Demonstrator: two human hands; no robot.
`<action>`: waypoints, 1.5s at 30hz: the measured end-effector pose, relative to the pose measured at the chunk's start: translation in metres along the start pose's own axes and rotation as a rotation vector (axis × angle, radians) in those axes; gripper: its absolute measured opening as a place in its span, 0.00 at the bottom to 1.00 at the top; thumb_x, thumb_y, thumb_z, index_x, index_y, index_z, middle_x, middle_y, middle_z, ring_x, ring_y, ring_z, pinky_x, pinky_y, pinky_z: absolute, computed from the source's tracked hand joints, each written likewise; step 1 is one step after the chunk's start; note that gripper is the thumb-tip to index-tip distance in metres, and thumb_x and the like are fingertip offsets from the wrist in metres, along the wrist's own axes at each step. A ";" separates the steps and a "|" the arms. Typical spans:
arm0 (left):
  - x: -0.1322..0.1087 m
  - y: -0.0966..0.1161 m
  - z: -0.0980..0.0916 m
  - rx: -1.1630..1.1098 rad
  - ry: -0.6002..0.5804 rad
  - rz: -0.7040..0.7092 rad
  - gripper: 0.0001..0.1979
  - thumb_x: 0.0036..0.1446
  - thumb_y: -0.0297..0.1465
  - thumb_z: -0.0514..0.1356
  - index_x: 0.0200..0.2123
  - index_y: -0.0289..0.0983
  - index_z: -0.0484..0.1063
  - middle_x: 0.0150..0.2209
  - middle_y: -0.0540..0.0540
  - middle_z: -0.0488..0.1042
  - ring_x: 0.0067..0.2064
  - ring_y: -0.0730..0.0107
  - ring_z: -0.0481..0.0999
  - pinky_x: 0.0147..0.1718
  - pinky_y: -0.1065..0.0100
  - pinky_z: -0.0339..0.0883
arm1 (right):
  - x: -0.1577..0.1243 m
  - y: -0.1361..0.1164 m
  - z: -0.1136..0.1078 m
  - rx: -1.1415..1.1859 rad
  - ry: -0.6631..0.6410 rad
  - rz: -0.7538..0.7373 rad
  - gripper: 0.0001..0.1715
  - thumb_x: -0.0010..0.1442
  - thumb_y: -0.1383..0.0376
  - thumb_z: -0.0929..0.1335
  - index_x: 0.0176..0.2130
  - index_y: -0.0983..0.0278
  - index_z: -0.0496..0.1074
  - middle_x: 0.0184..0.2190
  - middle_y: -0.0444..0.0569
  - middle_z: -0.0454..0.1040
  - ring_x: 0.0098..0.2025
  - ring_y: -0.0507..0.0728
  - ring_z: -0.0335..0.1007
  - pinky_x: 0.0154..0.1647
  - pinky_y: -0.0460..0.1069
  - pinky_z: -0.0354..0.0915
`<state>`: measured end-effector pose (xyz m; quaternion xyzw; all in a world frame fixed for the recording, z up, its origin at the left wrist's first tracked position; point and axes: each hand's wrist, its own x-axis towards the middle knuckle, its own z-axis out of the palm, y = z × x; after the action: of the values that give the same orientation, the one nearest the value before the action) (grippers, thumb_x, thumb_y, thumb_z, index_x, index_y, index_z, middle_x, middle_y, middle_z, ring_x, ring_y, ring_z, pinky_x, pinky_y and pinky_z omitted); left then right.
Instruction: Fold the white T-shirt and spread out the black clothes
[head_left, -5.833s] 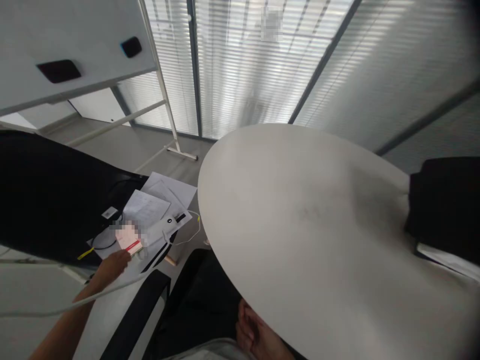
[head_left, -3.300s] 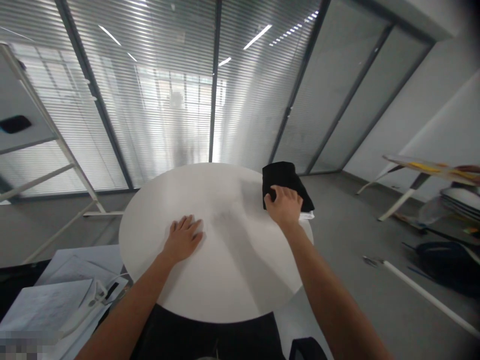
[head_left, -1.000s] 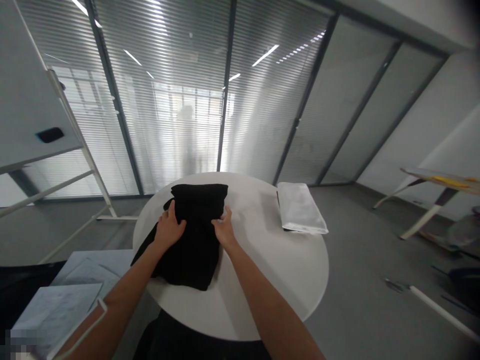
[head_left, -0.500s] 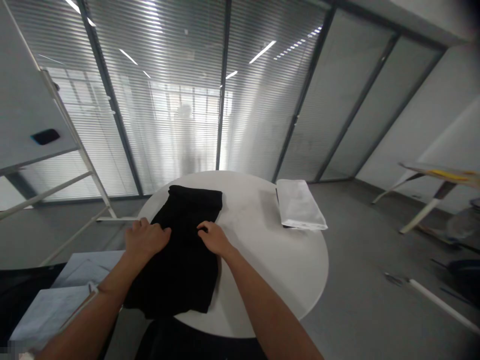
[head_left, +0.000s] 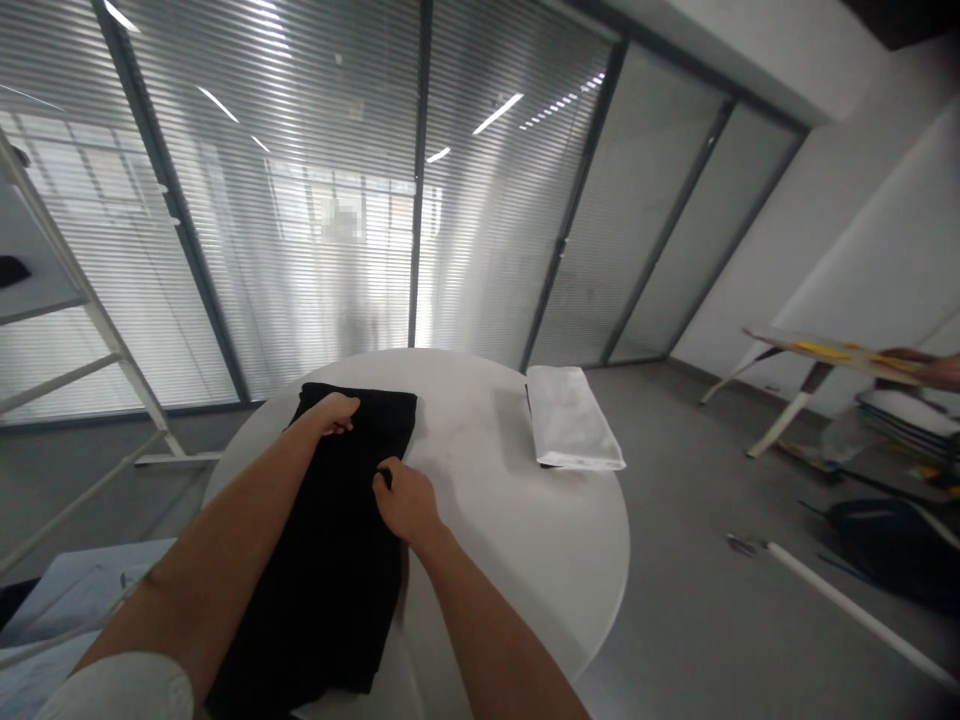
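A black cloth garment (head_left: 330, 590) lies folded in a long shape on the round white table (head_left: 517, 540), its near end hanging toward the front edge. My left hand (head_left: 335, 413) is over its far part, fingers curled in against the cloth. My right hand (head_left: 405, 500) is at the garment's right edge, closer to me, with thumb and forefinger bent together around dark fabric. The fingertips of both hands are partly hidden. What kind of garment it is cannot be made out.
A flat white package (head_left: 574, 415) with a dark edge beneath lies on the table's right side. Papers (head_left: 90, 590) are at lower left, beside a whiteboard stand (head_left: 127, 370). To the right are another table (head_left: 825, 350), a person's hand (head_left: 941, 372) and a white pole (head_left: 855, 605) on the floor.
My left hand has moved forward along the garment toward its far end, its fingers now more curled. My right hand stays near the right edge. The view has shifted right.
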<state>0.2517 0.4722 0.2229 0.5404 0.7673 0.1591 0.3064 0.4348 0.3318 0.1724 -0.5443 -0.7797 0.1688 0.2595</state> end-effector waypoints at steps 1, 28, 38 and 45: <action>0.003 0.005 -0.003 -0.047 -0.011 0.006 0.20 0.59 0.40 0.50 0.38 0.30 0.74 0.31 0.34 0.78 0.26 0.60 0.77 0.26 0.61 0.69 | 0.001 0.001 0.000 -0.001 -0.002 -0.002 0.17 0.66 0.59 0.59 0.49 0.59 0.70 0.41 0.51 0.78 0.43 0.59 0.75 0.44 0.51 0.63; -0.073 -0.040 0.084 0.442 0.354 0.560 0.23 0.60 0.34 0.50 0.56 0.40 0.72 0.57 0.40 0.70 0.56 0.55 0.70 0.56 0.54 0.60 | 0.019 0.041 -0.055 -0.123 0.085 0.203 0.17 0.62 0.64 0.60 0.45 0.59 0.74 0.42 0.52 0.78 0.45 0.62 0.72 0.45 0.54 0.61; -0.065 -0.048 0.083 0.376 0.332 0.581 0.23 0.61 0.35 0.49 0.55 0.38 0.74 0.59 0.43 0.70 0.59 0.62 0.68 0.61 0.60 0.55 | -0.002 0.145 -0.111 -0.496 0.659 0.615 0.31 0.56 0.66 0.63 0.59 0.68 0.65 0.61 0.63 0.59 0.67 0.70 0.42 0.62 0.65 0.43; -0.066 -0.052 0.083 0.337 0.329 0.574 0.22 0.61 0.35 0.49 0.53 0.38 0.75 0.58 0.45 0.72 0.60 0.62 0.67 0.61 0.61 0.56 | -0.005 0.164 -0.119 -0.473 0.650 0.714 0.28 0.62 0.66 0.59 0.61 0.60 0.63 0.61 0.61 0.58 0.63 0.68 0.51 0.57 0.65 0.51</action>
<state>0.2826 0.3847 0.1494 0.7437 0.6389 0.1948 0.0284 0.6313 0.3823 0.1783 -0.8434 -0.4422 -0.1109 0.2841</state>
